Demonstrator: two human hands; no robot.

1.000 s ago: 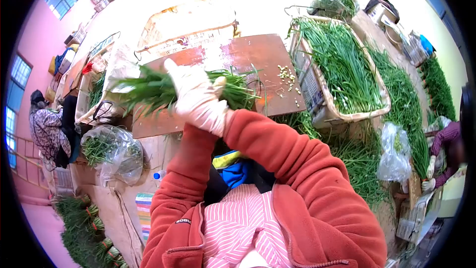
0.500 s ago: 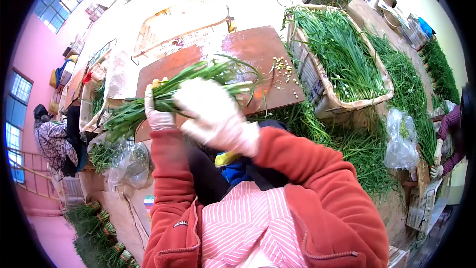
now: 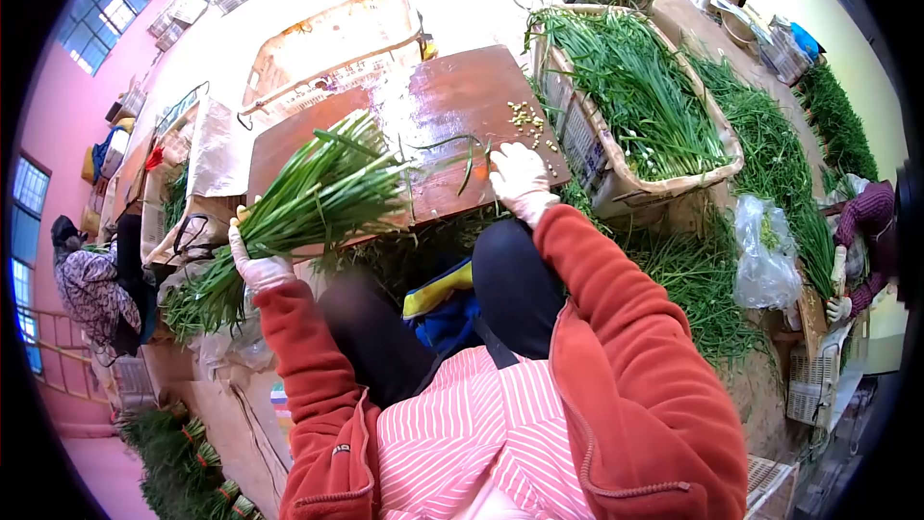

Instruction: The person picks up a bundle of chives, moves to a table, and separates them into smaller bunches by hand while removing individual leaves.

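My gloved left hand (image 3: pixel 258 265) is wrapped round a thick bunch of garlic chives (image 3: pixel 322 183), near its leafy part. The pale cut-looking ends fan out over the brown board (image 3: pixel 472 87), and the leaf tips hang past its left edge. At the board's right front, my gloved right hand (image 3: pixel 522 181) rests on the surface, with its fingers stretched forward and nothing seen in them. A few loose leaves (image 3: pixel 469 166) lie just left of it. Small yellow-green trimmings (image 3: pixel 527 118) are scattered beyond its fingertips.
A lined crate (image 3: pixel 730 166) of chives stands to the right, with heaps of greens (image 3: pixel 688 299) around it. Another crate (image 3: pixel 252 94) lies behind the board. Co-workers sit at the left (image 3: pixel 91 279) and far right (image 3: pixel 866 221). Tied bunches (image 3: pixel 207 457) lie lower left.
My right hand has moved off the chives, rightward onto the board. My left hand has lowered slightly to the left, still gripping the bunch, whose ends now spread on the board.
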